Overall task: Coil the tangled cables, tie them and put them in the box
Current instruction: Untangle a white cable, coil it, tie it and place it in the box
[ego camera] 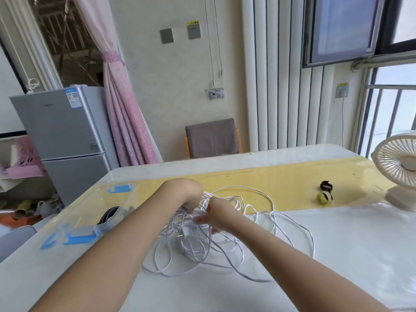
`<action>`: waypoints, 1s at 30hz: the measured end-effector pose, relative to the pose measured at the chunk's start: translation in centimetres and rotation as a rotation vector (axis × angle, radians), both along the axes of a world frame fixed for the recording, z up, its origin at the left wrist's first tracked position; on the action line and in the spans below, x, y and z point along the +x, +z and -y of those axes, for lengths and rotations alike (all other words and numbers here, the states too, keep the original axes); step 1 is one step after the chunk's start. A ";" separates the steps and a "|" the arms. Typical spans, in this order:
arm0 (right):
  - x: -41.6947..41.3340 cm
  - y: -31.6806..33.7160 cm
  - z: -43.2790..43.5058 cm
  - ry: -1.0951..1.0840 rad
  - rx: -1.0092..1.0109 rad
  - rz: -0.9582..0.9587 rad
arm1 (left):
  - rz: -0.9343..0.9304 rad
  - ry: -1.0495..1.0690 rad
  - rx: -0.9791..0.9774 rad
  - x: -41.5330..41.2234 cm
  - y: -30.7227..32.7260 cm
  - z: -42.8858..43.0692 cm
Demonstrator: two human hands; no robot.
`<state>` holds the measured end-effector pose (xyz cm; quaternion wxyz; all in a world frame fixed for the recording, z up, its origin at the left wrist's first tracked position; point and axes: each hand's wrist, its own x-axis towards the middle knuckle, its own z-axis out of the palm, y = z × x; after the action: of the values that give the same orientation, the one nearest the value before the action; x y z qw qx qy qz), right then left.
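A tangle of white cables (pixel 202 248) lies in loose loops on the white table, with a white plug (pixel 186 233) in the middle of the heap. My left hand (pixel 186 194) grips a bunch of strands lifted above the pile. My right hand (pixel 216 212) pinches strands just to the right of it. A clear plastic box (pixel 90 206) with blue latches stands at the left and holds a dark coiled cable (pixel 109 215). A black strap roll (pixel 326 185) and a yellow-green strap roll (pixel 324 197) lie at the right on the yellow strip.
A white desk fan (pixel 398 172) stands at the table's right edge. Behind the table are a grey chair (pixel 212 137), a small silver fridge (pixel 65 136) and a pink curtain (pixel 126 113). Cable loops (pixel 292 224) spread toward the right.
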<state>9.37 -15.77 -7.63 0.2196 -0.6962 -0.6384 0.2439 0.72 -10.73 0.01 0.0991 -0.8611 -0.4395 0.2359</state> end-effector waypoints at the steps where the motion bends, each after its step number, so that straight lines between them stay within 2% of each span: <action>1: -0.1 -0.4 0.2 0.000 -0.024 0.000 | 0.067 -0.035 0.039 -0.2 -0.1 -0.4; 3: -0.2 -1.2 0.5 -0.001 -0.057 0.022 | 0.293 -0.046 0.054 -1.0 -0.6 -1.7; 5: 0.0 -1.9 0.3 -0.053 0.047 0.045 | 0.577 0.001 0.024 -1.8 -1.0 -2.9; 8: 0.5 -2.8 -0.4 -0.161 0.230 -0.017 | 1.154 0.172 -0.066 -2.5 -1.8 -4.7; 10: 0.9 -2.7 -0.6 -0.196 0.297 0.019 | 1.544 0.278 -0.093 -2.6 -2.2 -5.4; 12: 1.2 -1.9 -0.4 -0.196 0.382 0.073 | 1.720 0.340 -0.013 -2.9 -2.2 -5.2; 14: 1.8 -0.8 0.2 -0.185 0.483 0.120 | 1.710 0.379 0.059 -3.6 -2.2 -5.4; 15: 2.3 -0.4 0.4 -0.184 0.530 0.139 | 1.608 0.377 0.096 -4.2 -2.2 -5.8; 17: 3.6 0.1 0.7 -0.165 0.612 0.133 | 1.252 0.362 0.131 -5.6 -2.0 -6.5; 18: 4.3 0.4 0.7 -0.123 0.616 0.122 | 1.099 0.358 0.132 -6.2 -2.1 -6.7; 20: 5.2 1.3 0.6 0.021 0.548 0.155 | 0.926 0.332 0.082 -6.3 -2.5 -6.2; 22: 5.3 2.9 0.8 0.129 0.427 0.232 | 0.915 0.193 0.020 -5.5 -3.3 -5.3; 26: 5.7 5.5 1.2 0.200 0.232 0.345 | 1.021 -0.285 -0.026 -3.0 -4.0 -2.4; 28: 6.6 6.8 1.4 0.131 0.204 0.466 | 0.976 -0.342 0.025 -1.5 -4.4 -1.1; 30: 7.5 8.3 1.3 0.039 0.196 0.579 | 0.803 -0.279 0.196 -0.3 -4.6 -0.5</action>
<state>16.90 -17.07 0.70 0.0898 -0.6998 -0.7083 -0.0233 0.46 -10.22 -4.58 0.0328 -0.9221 -0.3430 -0.1761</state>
